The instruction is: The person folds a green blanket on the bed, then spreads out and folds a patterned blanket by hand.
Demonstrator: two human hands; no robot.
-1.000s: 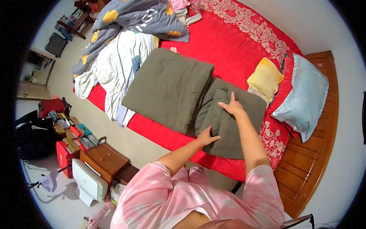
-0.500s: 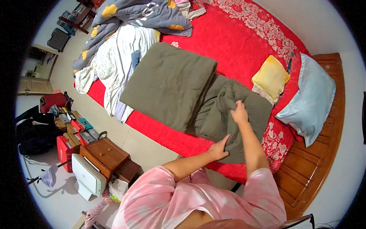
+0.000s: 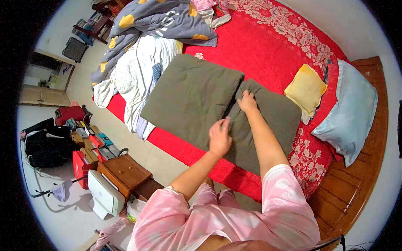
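Moved (head view): left hand (image 3: 220,137) and right hand (image 3: 247,102), both toward the quilt's crease.
Left fingers: half-curled, blurred; grip indiscernible.
Right fingers: bent down against cloth; grip indiscernible.
Thick olive-green fabric quilt (image 3: 188,96): along the red floral bed's (image 3: 255,54) near edge.

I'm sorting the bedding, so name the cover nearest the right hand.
The plain olive-green cover, directly under the right hand; the white cover and yellow-patched grey cover lie farther off.

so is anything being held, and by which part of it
Can't tell: the left hand and right hand are at the middle of the folded green quilt, any grip unclear.
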